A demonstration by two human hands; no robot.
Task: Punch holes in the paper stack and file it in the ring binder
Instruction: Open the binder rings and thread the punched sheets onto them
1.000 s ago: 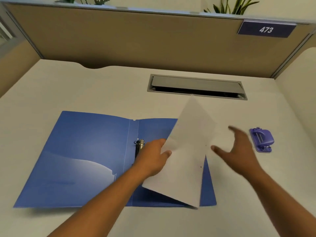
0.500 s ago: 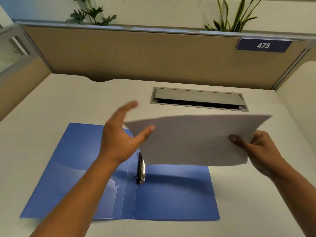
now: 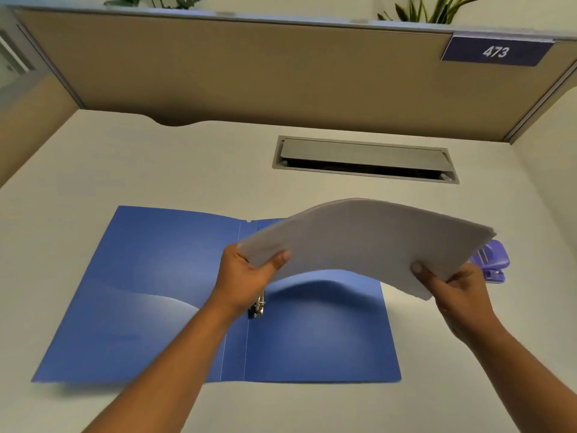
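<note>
A white paper stack arches in the air above the right half of an open blue ring binder that lies flat on the desk. My left hand grips the stack's left end, thumb on top. My right hand grips its right end near the front corner. The binder's metal ring mechanism shows just below my left hand, partly hidden by it. A purple hole punch sits on the desk to the right, half hidden behind the paper.
A grey cable hatch is set into the white desk behind the binder. A tan partition with a "473" plate walls the back; side panels close both sides.
The paper went from hanging in my left hand, to my right, to being held flat and bowed in both hands. My left hand closed on its left end.
</note>
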